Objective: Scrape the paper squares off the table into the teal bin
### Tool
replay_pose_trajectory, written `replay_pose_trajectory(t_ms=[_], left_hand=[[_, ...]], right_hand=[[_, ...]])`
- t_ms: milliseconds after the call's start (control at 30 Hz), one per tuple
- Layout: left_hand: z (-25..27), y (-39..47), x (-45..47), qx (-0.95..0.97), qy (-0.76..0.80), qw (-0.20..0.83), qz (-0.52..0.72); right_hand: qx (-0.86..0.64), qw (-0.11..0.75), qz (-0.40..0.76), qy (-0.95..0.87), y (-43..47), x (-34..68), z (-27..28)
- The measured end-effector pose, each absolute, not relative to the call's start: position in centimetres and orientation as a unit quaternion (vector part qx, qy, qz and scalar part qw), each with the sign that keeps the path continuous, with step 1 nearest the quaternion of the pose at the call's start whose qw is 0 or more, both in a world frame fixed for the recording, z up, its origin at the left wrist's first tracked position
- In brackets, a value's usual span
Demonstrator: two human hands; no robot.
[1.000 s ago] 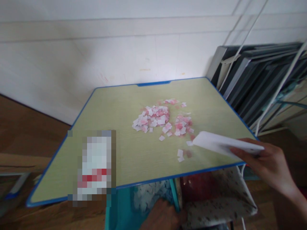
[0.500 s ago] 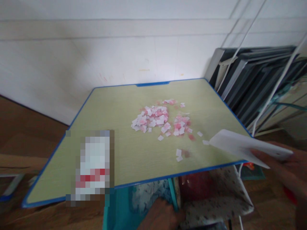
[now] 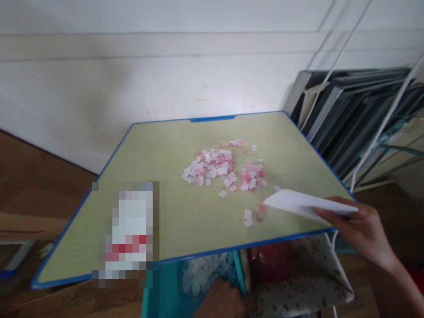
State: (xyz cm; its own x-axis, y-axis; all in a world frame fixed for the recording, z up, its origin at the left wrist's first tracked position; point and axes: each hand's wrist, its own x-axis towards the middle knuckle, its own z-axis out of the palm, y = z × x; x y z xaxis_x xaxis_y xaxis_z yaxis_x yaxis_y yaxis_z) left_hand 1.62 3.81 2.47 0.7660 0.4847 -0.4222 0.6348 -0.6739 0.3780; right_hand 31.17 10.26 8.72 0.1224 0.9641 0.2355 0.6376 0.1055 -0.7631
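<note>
My right hand (image 3: 359,225) is closed on a white sheet of stiff paper or card (image 3: 298,202), pinching it at its right end. The sheet's left end is low over the table's right part, beside a few loose squares. Small white and pink paper squares (image 3: 212,164) lie in a loose heap mid-table, with a smaller cluster (image 3: 252,176) to its right. At the bottom, my left hand (image 3: 218,300) is closed over the right rim of a teal tray (image 3: 165,282) below the table's front edge; its fingertips are hidden. White pieces (image 3: 198,276) lie in the tray.
The pale green table (image 3: 159,145) has a blue edge and stands against a white wall. A blurred-out white and red item (image 3: 132,221) lies at its front left. Right of the tray is a speckled chair or stool (image 3: 318,274) with something red on it. Dark panels (image 3: 357,106) lean at right.
My right hand has moved left over the table, bringing the white sheet closer to the loose squares. My left hand stays at the teal tray.
</note>
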Motion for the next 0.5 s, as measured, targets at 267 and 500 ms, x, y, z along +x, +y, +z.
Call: replay_pose_trajectory(t_ms=[267, 500], left_hand=[[3.2, 4.2, 1.7, 0.894, 0.306, 0.282, -0.167], [3.2, 4.2, 1.7, 0.882, 0.312, 0.296, -0.192]], right_hand=[[-0.612, 0.411, 0.221, -0.639, 10.8, 30.9, 9.0], [-0.53, 0.354, 0.284, -0.717, 12.4, 30.0, 9.9]])
